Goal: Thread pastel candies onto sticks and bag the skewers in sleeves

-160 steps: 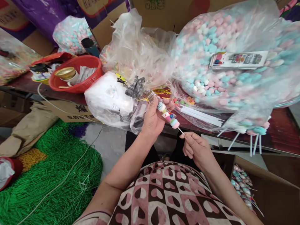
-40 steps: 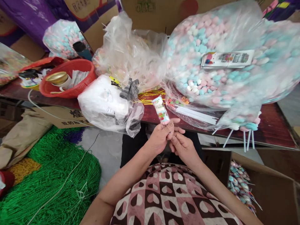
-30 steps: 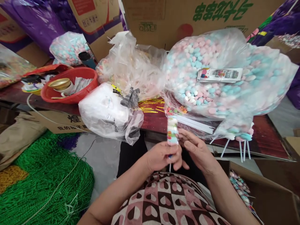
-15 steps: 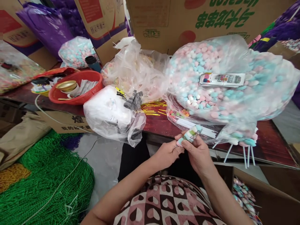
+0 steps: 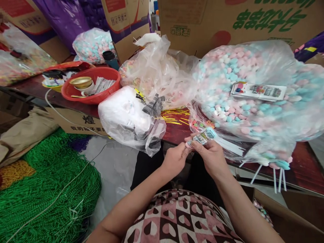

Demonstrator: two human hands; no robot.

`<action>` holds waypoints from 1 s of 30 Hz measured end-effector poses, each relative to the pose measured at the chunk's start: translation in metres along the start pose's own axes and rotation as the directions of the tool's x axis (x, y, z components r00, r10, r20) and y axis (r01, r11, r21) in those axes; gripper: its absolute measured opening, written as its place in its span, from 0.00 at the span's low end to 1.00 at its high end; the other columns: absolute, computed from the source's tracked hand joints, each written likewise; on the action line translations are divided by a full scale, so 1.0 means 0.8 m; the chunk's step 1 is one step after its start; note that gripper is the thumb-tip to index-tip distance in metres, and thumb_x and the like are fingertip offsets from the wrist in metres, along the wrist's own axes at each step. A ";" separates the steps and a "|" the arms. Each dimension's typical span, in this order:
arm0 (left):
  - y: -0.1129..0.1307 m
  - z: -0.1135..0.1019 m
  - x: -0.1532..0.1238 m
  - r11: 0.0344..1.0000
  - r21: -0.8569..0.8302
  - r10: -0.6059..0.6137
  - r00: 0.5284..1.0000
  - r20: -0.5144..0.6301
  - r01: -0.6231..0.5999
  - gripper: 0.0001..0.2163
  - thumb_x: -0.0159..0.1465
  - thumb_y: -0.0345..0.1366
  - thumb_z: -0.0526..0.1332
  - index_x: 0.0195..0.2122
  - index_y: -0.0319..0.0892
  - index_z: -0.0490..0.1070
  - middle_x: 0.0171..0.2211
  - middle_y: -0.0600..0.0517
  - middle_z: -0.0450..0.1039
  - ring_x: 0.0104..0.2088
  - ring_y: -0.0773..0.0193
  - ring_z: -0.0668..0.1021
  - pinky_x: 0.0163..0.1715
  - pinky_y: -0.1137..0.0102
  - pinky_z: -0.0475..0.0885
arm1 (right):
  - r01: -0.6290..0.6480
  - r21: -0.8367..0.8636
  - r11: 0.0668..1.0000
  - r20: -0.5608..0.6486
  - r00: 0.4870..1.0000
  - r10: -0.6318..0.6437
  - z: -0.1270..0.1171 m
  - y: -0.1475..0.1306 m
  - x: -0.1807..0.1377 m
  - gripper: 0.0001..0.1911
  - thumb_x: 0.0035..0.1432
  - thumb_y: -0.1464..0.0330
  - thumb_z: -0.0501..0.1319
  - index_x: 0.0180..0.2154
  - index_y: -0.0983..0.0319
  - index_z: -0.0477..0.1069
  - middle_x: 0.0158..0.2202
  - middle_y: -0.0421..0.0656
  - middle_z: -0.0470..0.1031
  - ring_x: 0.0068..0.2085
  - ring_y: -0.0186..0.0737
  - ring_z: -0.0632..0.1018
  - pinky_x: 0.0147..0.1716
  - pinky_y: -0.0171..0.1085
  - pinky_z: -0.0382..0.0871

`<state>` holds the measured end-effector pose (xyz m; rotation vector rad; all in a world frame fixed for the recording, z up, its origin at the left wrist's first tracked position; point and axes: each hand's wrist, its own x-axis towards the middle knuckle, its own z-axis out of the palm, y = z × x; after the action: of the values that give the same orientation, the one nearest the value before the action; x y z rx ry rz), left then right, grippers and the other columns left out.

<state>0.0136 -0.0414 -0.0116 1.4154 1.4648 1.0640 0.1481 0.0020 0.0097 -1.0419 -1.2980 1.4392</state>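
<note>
A small printed clear packet of marshmallows point(image 5: 204, 136), pale blue at its upper end, is between my hands over the table's front edge. My right hand point(image 5: 212, 158) grips it, thumb on top and fingers beneath. My left hand point(image 5: 175, 159) is closed in a pinch at the packet's lower left end; the exact spot it grips is hidden by the fingers. Just beyond lie white sticks point(image 5: 231, 145) in a clear bag. Marshmallows on white sticks point(image 5: 279, 164) hang over the table edge at the right.
Large bags of pink, white and blue marshmallows point(image 5: 238, 64) fill the table's right, with a stack of printed wrappers point(image 5: 259, 91) on top. Yellow twist ties point(image 5: 172, 118), a white plastic bag point(image 5: 124, 114) and a red basket point(image 5: 115, 84) are further left. An open carton point(image 5: 286, 216) stands lower right.
The view has swung, so the table things sit further right. The packet has tilted flatter and shows more of its printed face; my left fingers have shifted at its lower end.
</note>
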 end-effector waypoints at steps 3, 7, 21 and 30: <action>-0.011 -0.024 0.004 0.899 -0.432 -0.111 0.992 -0.059 0.075 0.16 0.65 0.51 0.55 0.32 0.42 0.67 0.14 0.60 0.57 0.18 0.70 0.64 0.29 0.71 0.66 | 0.029 -0.206 0.978 0.168 0.986 0.006 0.004 -0.002 0.032 0.17 0.59 0.55 0.62 0.44 0.59 0.77 0.39 0.44 0.82 0.38 0.43 0.81 0.37 0.41 0.75; -0.014 -0.049 0.010 0.657 -0.752 -0.235 0.961 -0.143 0.049 0.17 0.61 0.51 0.62 0.30 0.42 0.65 0.13 0.64 0.53 0.15 0.74 0.61 0.29 0.72 0.70 | 0.248 -0.750 0.613 0.224 0.967 -0.118 0.023 0.004 0.090 0.14 0.63 0.65 0.57 0.46 0.60 0.77 0.46 0.46 0.81 0.49 0.46 0.79 0.51 0.43 0.70; -0.012 -0.066 0.007 0.533 -0.846 -0.278 0.949 -0.148 0.024 0.15 0.60 0.48 0.65 0.31 0.40 0.67 0.14 0.63 0.54 0.15 0.75 0.63 0.29 0.73 0.71 | 0.334 -0.941 0.052 0.336 0.941 0.040 0.067 0.022 0.150 0.16 0.62 0.74 0.51 0.44 0.69 0.75 0.46 0.60 0.77 0.46 0.52 0.79 0.43 0.42 0.69; -0.015 -0.059 0.009 0.539 -0.840 -0.299 0.947 -0.122 0.062 0.16 0.60 0.49 0.64 0.31 0.40 0.67 0.13 0.64 0.54 0.15 0.76 0.62 0.27 0.74 0.70 | 0.155 -0.858 0.490 0.188 0.982 0.019 0.027 0.018 0.146 0.10 0.60 0.69 0.53 0.34 0.61 0.73 0.24 0.39 0.77 0.24 0.34 0.78 0.28 0.31 0.69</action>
<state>-0.0352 -0.0359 -0.0086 0.4241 0.9703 1.5548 0.0987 0.1102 -0.0045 -1.4890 -2.2945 0.7294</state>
